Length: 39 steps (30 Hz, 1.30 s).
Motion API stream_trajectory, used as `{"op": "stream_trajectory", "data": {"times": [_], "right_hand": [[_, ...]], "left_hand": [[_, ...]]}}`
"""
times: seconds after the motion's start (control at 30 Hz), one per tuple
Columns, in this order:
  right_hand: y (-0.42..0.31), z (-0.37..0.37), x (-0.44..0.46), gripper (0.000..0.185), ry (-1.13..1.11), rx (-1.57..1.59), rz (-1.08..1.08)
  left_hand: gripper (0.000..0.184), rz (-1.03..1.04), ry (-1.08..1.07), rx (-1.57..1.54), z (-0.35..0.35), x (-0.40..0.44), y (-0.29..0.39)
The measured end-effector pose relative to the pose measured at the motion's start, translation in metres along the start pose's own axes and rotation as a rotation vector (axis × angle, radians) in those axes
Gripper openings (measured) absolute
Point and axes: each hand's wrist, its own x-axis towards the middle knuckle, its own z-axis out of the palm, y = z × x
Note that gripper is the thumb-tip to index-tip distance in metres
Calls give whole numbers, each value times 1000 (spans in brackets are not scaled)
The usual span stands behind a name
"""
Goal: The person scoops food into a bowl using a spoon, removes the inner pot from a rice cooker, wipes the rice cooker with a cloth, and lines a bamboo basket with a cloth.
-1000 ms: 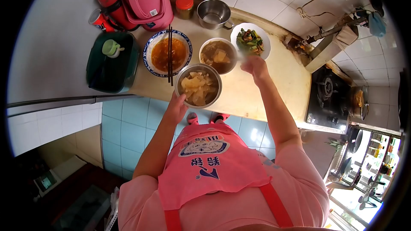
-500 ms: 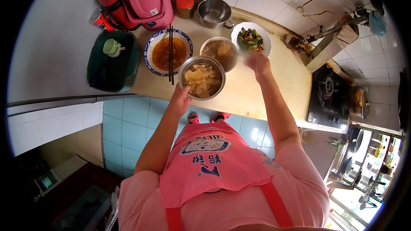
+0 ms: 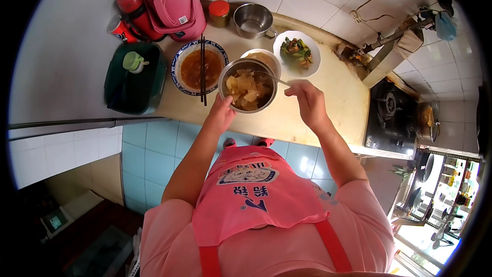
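My left hand (image 3: pixel 221 116) grips the near left rim of a metal bowl (image 3: pixel 274 95), held tilted above the counter's front part. Pale, translucent vegetable slices (image 3: pixel 245 91) fill it. Between the fingers of my right hand (image 3: pixel 307 101) is the handle of a metal spoon (image 3: pixel 277 79), whose head dips among the slices. Behind this bowl stands a second bowl (image 3: pixel 278 67) with pale food, partly covered from view. On the left, black chopsticks (image 3: pixel 203 66) lie across a blue-patterned bowl (image 3: pixel 177 67) of reddish-brown sauce. A white plate (image 3: pixel 316 54) carries cooked greens.
Along the wall stand a pink thermos jug (image 3: pixel 171 0), a red-lidded jar (image 3: pixel 219 14) and a metal pot (image 3: pixel 253 19). A dark green basin (image 3: pixel 115 90) with a light green cup (image 3: pixel 134 62) sits left. The gas stove (image 3: pixel 392 107) is at right.
The spoon now shows in my right hand, which has come down and left from the plate to the bowl. My left hand has raised and tilted the bowl, moving slightly right.
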Motion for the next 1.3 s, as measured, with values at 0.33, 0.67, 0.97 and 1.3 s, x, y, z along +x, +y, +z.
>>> {"op": "stream_trajectory", "data": {"times": [0.33,0.67,0.97,1.3], "right_hand": [[-1,13,-20,19,-5,123,64],[70,30,-11,24,128,285,313],[97,79,-1,17,32,-25,76],[91,80,16,19,62,-154,-90]], "left_hand": [[59,-19,-4,-9,-15,-5,-6],[59,-66,5,122,-48,-63,-16],[62,-52,43,75,-50,-84,-8],[64,-27,34,71,-53,-83,-2]]}}
